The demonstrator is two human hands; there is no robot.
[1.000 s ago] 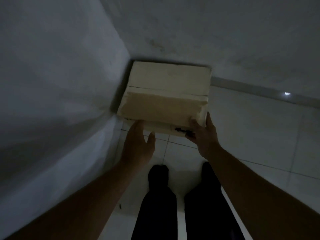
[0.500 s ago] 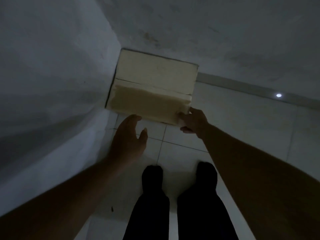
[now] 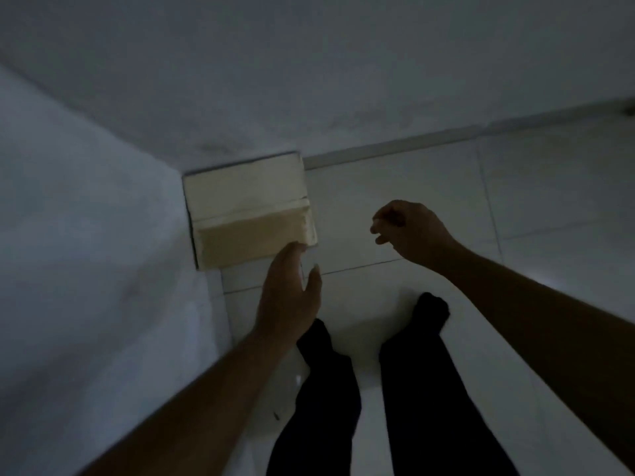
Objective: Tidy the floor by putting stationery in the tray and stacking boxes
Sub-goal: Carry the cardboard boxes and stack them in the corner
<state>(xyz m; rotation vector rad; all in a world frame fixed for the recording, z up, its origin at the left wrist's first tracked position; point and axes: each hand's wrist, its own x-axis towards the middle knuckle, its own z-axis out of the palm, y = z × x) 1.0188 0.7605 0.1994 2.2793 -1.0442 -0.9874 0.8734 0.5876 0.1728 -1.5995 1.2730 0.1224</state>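
Note:
A pale cardboard box (image 3: 245, 207) sits on the floor, pushed into the corner where two walls meet. Its top looks lighter than its tan front face. My left hand (image 3: 288, 293) is in front of the box's lower right corner, fingers apart, with the fingertips at or just touching that corner. My right hand (image 3: 409, 231) hovers to the right of the box, clear of it, fingers loosely curled and holding nothing. No tray or stationery is in view.
White floor tiles (image 3: 429, 187) stretch to the right of the box. A wall (image 3: 86, 252) runs close along the left and another wall (image 3: 309, 80) stands behind. My two dark-trousered legs (image 3: 371, 389) stand just below the hands. The light is dim.
My right hand has let go of the box and pulled away to the right. The box now rests in the corner. The view has swung so the box lies further left.

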